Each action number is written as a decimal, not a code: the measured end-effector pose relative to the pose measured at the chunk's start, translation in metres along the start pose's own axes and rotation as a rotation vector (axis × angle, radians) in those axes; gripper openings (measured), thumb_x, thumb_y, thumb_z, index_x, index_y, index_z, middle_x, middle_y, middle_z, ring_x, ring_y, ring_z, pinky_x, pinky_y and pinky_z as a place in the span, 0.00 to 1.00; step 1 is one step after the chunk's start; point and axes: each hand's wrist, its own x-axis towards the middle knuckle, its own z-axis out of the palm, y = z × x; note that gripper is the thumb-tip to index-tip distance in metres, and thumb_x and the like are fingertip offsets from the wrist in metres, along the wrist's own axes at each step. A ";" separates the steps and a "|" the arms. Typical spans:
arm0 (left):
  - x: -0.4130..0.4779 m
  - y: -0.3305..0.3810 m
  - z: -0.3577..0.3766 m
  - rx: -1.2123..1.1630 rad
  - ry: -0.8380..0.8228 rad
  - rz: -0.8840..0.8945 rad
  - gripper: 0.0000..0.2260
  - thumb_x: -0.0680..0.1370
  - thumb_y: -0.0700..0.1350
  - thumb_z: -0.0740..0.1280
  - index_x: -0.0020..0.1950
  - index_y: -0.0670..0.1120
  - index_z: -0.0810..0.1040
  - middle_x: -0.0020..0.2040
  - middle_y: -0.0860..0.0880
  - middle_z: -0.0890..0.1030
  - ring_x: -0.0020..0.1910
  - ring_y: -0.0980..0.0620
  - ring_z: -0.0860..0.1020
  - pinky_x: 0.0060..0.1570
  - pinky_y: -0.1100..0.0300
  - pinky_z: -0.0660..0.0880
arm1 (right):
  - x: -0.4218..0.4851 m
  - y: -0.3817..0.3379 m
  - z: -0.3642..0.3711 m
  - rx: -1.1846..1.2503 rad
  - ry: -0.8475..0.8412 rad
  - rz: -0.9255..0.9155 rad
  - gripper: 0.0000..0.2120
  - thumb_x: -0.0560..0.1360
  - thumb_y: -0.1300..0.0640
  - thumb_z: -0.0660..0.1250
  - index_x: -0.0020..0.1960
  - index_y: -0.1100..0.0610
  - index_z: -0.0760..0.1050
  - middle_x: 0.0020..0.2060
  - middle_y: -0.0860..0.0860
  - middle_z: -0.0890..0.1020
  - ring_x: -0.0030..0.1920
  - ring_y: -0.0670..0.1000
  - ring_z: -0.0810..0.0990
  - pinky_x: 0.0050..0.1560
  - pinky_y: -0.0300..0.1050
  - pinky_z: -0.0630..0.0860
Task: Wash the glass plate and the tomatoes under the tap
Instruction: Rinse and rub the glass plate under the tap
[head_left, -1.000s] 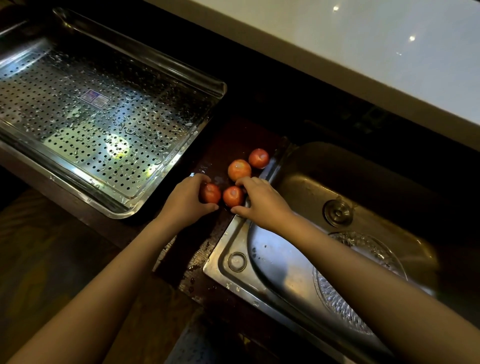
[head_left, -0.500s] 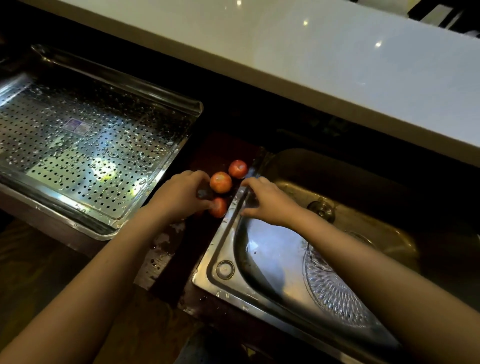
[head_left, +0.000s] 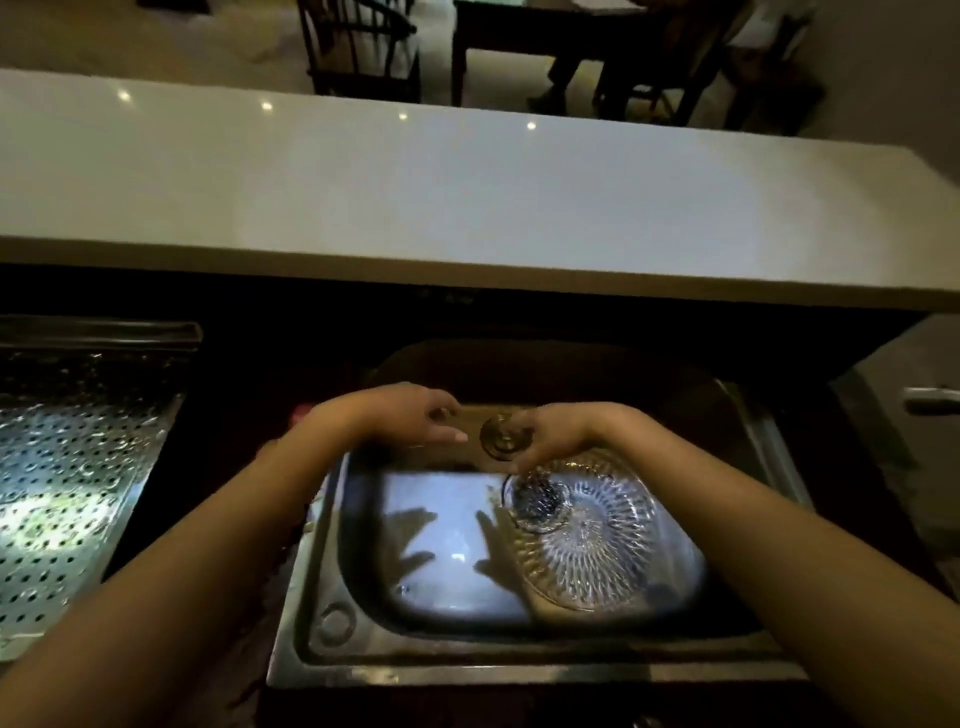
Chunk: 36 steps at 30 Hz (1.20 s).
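A patterned glass plate (head_left: 597, 535) lies in the right half of the steel sink (head_left: 332, 571). My left hand (head_left: 410, 415) hovers over the back of the basin, fingers apart and pointing right, holding nothing. My right hand (head_left: 558, 431) hangs just above the plate's far rim with its fingers drooping down and nothing in them. The round drain plug (head_left: 501, 439) sits between the two hands. Only a reddish sliver of one tomato (head_left: 300, 415) shows behind my left wrist; the other tomatoes are hidden.
A perforated steel tray (head_left: 78, 467) stands to the left of the sink. A white counter (head_left: 467, 182) runs across behind it, with dark chairs and a table beyond. A metal handle (head_left: 930, 401) sticks in at the far right.
Both hands have left the tomatoes by the sink's left edge and moved right, over the basin. The view has tilted up, showing the counter and the room beyond.
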 end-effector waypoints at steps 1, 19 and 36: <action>0.010 0.010 0.002 0.022 -0.017 0.020 0.24 0.76 0.57 0.63 0.70 0.51 0.66 0.66 0.47 0.74 0.64 0.48 0.72 0.65 0.54 0.67 | -0.005 0.012 0.002 0.016 0.007 0.028 0.34 0.73 0.46 0.67 0.74 0.55 0.58 0.73 0.53 0.64 0.70 0.55 0.65 0.71 0.51 0.62; 0.154 0.046 0.144 -0.023 -0.102 -0.065 0.32 0.73 0.50 0.69 0.73 0.44 0.59 0.67 0.39 0.72 0.63 0.40 0.72 0.53 0.59 0.69 | -0.006 0.187 0.150 0.451 0.266 0.560 0.24 0.75 0.53 0.65 0.67 0.61 0.65 0.65 0.62 0.71 0.63 0.61 0.72 0.60 0.50 0.71; 0.205 0.025 0.203 -0.133 -0.005 -0.224 0.19 0.74 0.51 0.68 0.58 0.39 0.73 0.54 0.38 0.80 0.51 0.41 0.79 0.41 0.58 0.70 | 0.040 0.226 0.188 0.586 0.385 0.773 0.26 0.71 0.53 0.70 0.63 0.61 0.65 0.64 0.60 0.73 0.63 0.60 0.72 0.53 0.45 0.70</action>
